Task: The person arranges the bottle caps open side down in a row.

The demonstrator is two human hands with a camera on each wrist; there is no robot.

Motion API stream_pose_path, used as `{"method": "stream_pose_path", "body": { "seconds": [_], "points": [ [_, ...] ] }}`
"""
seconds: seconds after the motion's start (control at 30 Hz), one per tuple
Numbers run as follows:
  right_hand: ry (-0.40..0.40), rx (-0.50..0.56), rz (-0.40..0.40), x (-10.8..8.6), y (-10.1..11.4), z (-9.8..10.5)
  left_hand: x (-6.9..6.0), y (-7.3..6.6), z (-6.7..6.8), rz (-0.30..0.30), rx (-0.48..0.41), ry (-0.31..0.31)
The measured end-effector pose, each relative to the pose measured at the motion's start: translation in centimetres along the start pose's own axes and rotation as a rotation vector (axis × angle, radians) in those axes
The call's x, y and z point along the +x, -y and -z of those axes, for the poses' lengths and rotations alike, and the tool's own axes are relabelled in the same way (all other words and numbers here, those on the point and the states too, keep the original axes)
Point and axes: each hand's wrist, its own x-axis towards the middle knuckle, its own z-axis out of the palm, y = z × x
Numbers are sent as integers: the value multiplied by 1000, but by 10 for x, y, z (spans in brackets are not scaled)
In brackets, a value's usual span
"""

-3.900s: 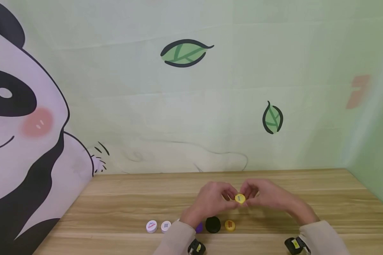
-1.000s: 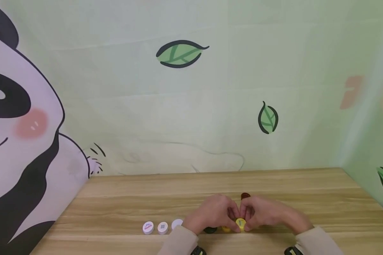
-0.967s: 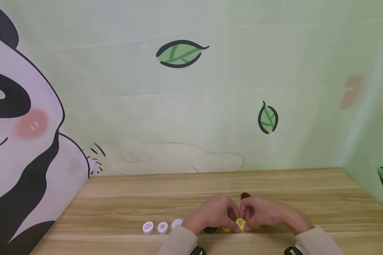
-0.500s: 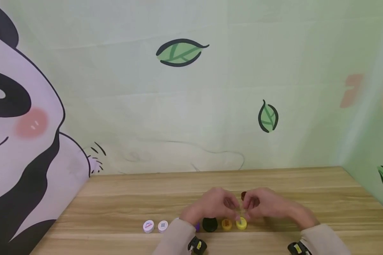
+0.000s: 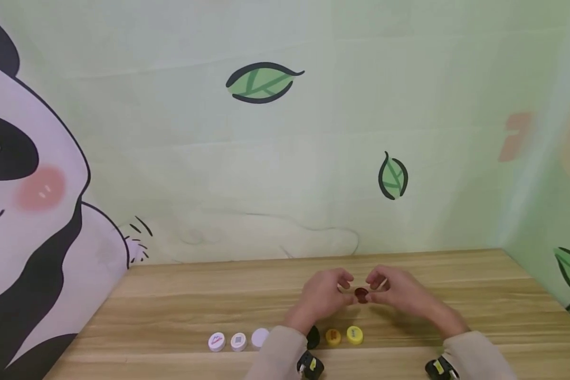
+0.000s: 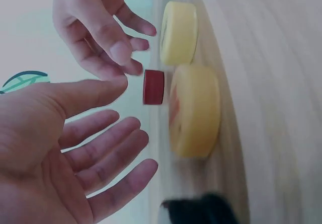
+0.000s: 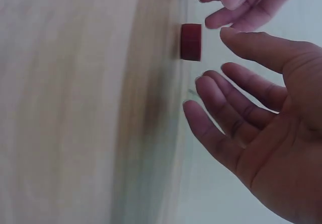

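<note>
A dark red bottle cap (image 5: 361, 295) lies on the wooden table behind the row of caps. My left hand (image 5: 326, 291) is at its left and my right hand (image 5: 401, 291) at its right, both with fingers spread and bent loosely. In the wrist views the red cap (image 7: 191, 42) stands apart from the fingers of both hands, and neither holds anything. A yellow cap (image 5: 354, 334) ends the row at the right, beside an orange-yellow cap (image 5: 333, 337) with red print.
Further left in the row are a black cap (image 5: 313, 338), partly behind the left sleeve (image 5: 279, 354), and several white caps, among them one with a square code (image 5: 238, 341). A wall sheet with a panda (image 5: 43, 237) and leaves rises behind the table (image 5: 190, 290).
Both hands pinched the yellow cap earlier, brought it down to the row's right end and let go of it. They have since moved back to either side of the red cap.
</note>
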Motion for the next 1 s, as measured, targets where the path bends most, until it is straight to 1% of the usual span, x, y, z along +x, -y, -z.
{"method": "stream_pose_path", "body": {
  "seconds": [0.07,0.17,0.3,0.37,0.47,0.6,0.7,0.8,1.0],
  "points": [
    [12,-3,-10,0,-1,-3,1,0,-2,7,4,-1],
    [26,-22,-11,0,0,-6,0,1,-5,-1,8,10],
    [26,-45,8,2,2,-8,1,2,-5,-36,27,31],
    [28,-41,14,4,2,-9,2,2,-5,-53,36,35],
    [34,-32,35,4,0,-12,0,2,-8,-73,15,47],
    [57,12,36,1,-6,-16,-4,0,-12,-94,-8,55],
    [67,46,38,-1,-6,-15,-6,-1,-13,-115,7,38],
    [75,66,32,-1,-4,-12,-5,0,-12,-130,4,17],
    [107,94,26,0,3,-5,-4,5,-7,-114,-30,-6]
  ]
}}
